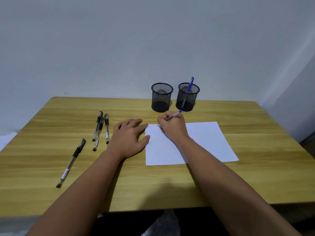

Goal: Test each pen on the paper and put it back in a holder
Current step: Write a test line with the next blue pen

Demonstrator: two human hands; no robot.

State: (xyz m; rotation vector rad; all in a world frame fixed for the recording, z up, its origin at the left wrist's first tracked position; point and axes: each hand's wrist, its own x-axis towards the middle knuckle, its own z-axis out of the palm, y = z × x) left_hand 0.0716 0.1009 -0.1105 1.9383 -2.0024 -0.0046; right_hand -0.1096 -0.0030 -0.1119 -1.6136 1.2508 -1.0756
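While both forearms reach in from the near edge, the desk [213, 181] carries everything in view. Nearest on the left lies a lone black pen [71, 163], angled away from the rest. Beyond it, three more black pens [100, 130] lie close together, roughly parallel, two of them overlapping. The left hand [130, 137] rests flat and spread, fingers loose, gripping nothing; its fingertips touch the left edge of the paper [204, 142] near its far corner. The right hand [173, 128] sits on the paper, fingers closed around a blue pen [173, 115], whose tip meets the sheet near the top left, where faint marks show; its blue end points up and away. The two hands are apart, just beside each other. Farther back, near the wall, stand two black mesh holders side by side: the left holder [161, 97] looks empty, and the right holder [187, 97] has one blue-capped pen [189, 86] leaning in it.
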